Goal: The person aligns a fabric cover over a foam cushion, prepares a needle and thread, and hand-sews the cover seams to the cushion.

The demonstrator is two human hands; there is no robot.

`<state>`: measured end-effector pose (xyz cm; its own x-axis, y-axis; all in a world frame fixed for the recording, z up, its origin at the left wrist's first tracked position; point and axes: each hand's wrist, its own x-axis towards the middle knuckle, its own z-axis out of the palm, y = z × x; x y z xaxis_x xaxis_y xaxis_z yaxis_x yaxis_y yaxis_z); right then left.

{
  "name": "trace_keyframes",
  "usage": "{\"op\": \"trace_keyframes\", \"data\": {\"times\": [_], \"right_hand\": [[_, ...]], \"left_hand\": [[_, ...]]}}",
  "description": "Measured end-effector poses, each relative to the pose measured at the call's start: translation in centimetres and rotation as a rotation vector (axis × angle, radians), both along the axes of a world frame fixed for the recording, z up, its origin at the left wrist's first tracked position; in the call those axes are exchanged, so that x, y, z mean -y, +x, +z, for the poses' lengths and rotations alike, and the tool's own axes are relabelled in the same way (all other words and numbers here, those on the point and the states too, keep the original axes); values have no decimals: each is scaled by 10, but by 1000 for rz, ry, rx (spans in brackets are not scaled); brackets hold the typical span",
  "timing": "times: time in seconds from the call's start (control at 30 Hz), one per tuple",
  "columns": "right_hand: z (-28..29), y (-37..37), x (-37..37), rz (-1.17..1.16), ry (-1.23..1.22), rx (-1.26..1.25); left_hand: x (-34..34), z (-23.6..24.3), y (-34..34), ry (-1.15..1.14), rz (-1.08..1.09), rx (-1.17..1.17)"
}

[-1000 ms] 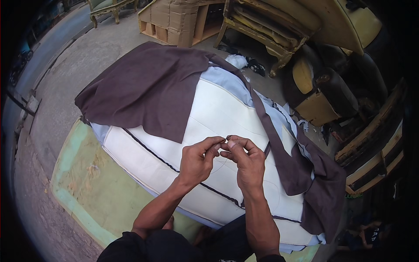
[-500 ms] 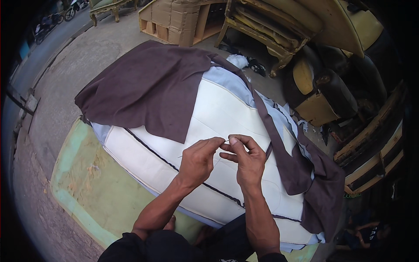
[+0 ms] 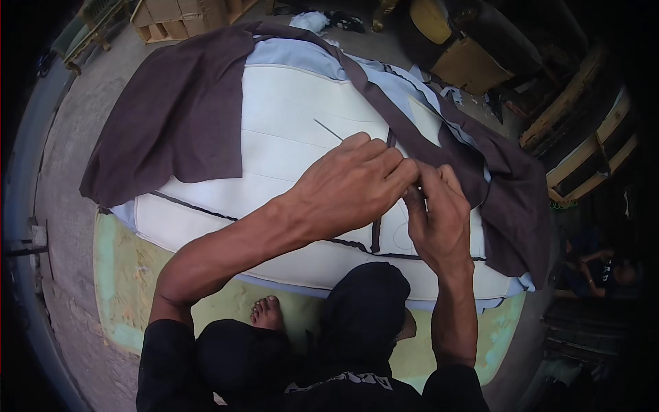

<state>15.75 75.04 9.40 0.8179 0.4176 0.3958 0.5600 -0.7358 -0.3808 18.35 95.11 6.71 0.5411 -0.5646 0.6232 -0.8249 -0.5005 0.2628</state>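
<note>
My left hand (image 3: 364, 180) is closed in a pinch around a long thin needle (image 3: 327, 129), whose free end sticks out past the knuckles. Fingertip to fingertip with it, my right hand (image 3: 443, 223) is pinched too; what lies between its fingers is hidden. A fine thread (image 3: 394, 237) curves in a loop just left of the right thumb. Both hands are above a large padded piece with white panels (image 3: 295, 103), black seam strips (image 3: 189, 208) and light blue edges (image 3: 292, 53). Dark purple-brown cloth (image 3: 171, 113) drapes over its left part, and more hangs at its right (image 3: 518, 213).
The padded piece rests on a worn green mat (image 3: 130, 275), where my bare foot (image 3: 268, 313) also stands. Wooden frames (image 3: 594, 151) and old seat parts (image 3: 473, 65) are stacked at the right and back. A cardboard-covered frame (image 3: 182, 17) stands far left. Someone sits at right (image 3: 597, 271).
Both hands have moved up and right in the picture, the left further across. The needle now points up and away from the left hand. The view has shifted, showing more of my legs.
</note>
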Motion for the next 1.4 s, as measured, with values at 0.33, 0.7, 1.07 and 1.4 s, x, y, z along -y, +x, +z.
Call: {"op": "trace_keyframes", "data": {"times": [0.33,0.7,1.07,1.4], "right_hand": [[-63,-100,229,-729,309,-799],[0,-163,361,-1286,244,243],[-132,-127,134,-445,632,-691],[-145,-130,84,-424,666,-575]], "left_hand": [[52,-61,-28,162,86,-676],[105,-135,-56,247,462,-1252],[97,-150,-105,67,441,-697],[80,-123,-74,134,169,-785]]}}
